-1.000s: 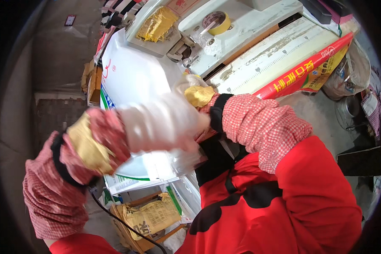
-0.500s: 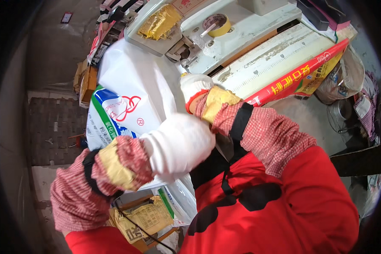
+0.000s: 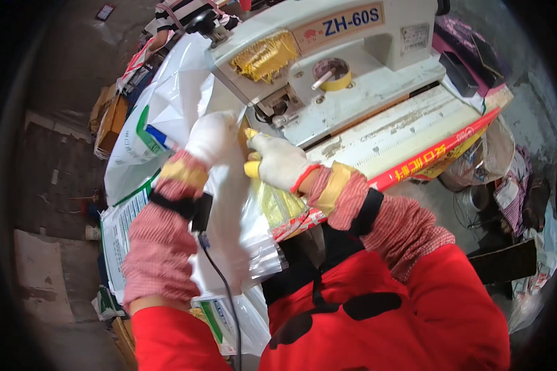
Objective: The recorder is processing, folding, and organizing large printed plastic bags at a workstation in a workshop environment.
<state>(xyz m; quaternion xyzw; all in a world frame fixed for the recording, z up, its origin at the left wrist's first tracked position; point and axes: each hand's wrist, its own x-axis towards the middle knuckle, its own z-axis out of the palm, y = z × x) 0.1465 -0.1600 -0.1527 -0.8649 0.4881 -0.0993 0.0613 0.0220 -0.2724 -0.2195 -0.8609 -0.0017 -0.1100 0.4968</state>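
A large white plastic sack with green and blue print lies slack in front of the sewing machine, left of its needle end. My left hand, in a white glove, rests against the upper part of the sack; motion blur smears its fingers. Just below the needle area, my right hand wears a white glove with yellow fingertips. Its fingers stretch toward the sack's edge, thumb and forefinger apart, with nothing held between them. A yellow woven piece lies beneath that hand.
A tape roll with a white stick in it sits on the machine bed. A red and yellow printed strip edges the worktable. A black cable hangs by my left sleeve. At right stands a bag-lined bin; cardboard boxes are at left.
My left hand has moved up and away from my body, parting from the right. My right hand has come slightly lower, its fingers now visible. The sack has shifted left and its print has turned.
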